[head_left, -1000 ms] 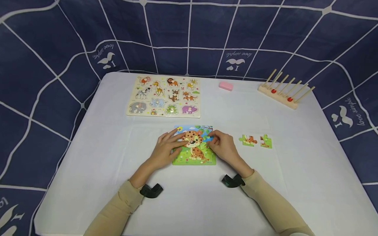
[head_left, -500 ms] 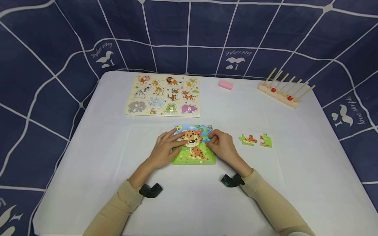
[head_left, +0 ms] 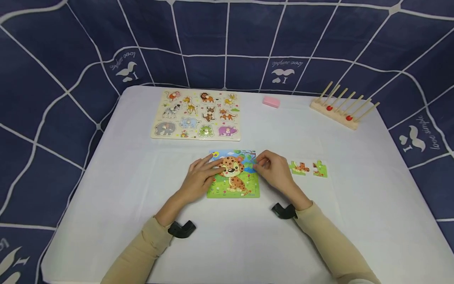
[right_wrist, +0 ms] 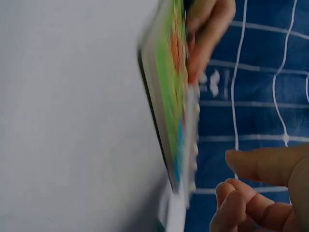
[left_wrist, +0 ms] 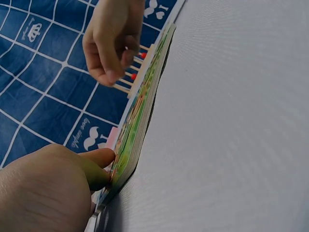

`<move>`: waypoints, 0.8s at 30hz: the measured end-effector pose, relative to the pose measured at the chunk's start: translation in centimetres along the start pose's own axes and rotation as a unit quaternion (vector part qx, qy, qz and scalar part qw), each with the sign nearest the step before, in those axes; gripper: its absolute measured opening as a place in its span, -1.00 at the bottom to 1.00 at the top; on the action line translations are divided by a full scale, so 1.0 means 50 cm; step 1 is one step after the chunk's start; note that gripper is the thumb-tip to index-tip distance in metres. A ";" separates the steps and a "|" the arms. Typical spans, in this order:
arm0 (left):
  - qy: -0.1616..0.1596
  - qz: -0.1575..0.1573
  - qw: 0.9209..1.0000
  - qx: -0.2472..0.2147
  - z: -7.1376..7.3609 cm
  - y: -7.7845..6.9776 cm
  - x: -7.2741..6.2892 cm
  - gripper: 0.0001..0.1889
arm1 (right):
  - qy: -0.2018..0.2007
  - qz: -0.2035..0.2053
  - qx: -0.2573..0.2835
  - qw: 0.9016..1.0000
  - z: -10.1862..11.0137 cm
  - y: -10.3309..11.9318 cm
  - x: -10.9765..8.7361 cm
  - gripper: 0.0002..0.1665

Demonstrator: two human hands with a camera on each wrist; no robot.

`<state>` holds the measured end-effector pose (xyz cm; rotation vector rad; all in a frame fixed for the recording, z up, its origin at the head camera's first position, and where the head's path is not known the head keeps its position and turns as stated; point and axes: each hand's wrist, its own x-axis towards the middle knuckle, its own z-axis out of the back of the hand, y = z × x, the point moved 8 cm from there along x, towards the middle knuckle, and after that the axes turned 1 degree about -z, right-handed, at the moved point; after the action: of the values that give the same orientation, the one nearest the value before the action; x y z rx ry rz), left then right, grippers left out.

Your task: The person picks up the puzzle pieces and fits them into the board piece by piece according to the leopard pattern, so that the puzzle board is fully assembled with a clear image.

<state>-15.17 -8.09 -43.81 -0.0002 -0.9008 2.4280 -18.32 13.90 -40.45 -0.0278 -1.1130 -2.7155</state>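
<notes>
A jigsaw puzzle (head_left: 235, 183) with a spotted leopard on green grass lies in a thick frame at the table's middle. My left hand (head_left: 200, 179) rests on its left side, fingers fairly straight across the leopard's face. At the upper right edge is my right hand (head_left: 274, 169), its fingers loosely bent. The right wrist view shows its thumb (right_wrist: 260, 164) apart from the fingers, with nothing between them. Right of this hand lie two loose jigsaw pieces, one with leopard paws (head_left: 300, 168) and one mostly green (head_left: 320, 169).
Behind the jigsaw stands out a wooden animal peg board (head_left: 196, 115). A pink block (head_left: 271, 101) lies at the back. Far right is a wooden rack (head_left: 334, 115) with upright sticks and red beads. A white cloth (head_left: 227, 244) covers the table; blue checked fabric (head_left: 198, 35) hangs around.
A jigsaw piece under my right fingers, out of line one second ago, now lies flush in the picture. My right hand has let go and shifted right. The left hand stays put.
</notes>
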 end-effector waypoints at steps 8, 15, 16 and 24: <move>-0.002 0.007 1.000 0.000 0.000 0.002 0.002 -0.60 | 0.001 -0.050 -0.014 0.999 0.092 -0.082 0.001 -0.64; -0.002 0.023 1.000 -0.020 0.000 0.009 0.002 -0.59 | 0.008 -0.075 -0.007 0.997 0.120 -0.136 -0.018 -0.55; -0.002 0.025 0.999 -0.023 0.000 0.009 0.002 -0.59 | 0.010 -0.074 -0.005 0.997 0.120 -0.139 -0.020 -0.54; -0.004 0.028 0.999 -0.028 -0.001 0.012 0.001 -0.61 | 0.019 -0.062 0.008 0.998 0.109 -0.144 -0.023 -0.53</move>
<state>-15.50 -8.42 -44.18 -0.0375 -0.9834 2.4549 -18.94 22.90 -41.64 0.0992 -1.1636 -2.8016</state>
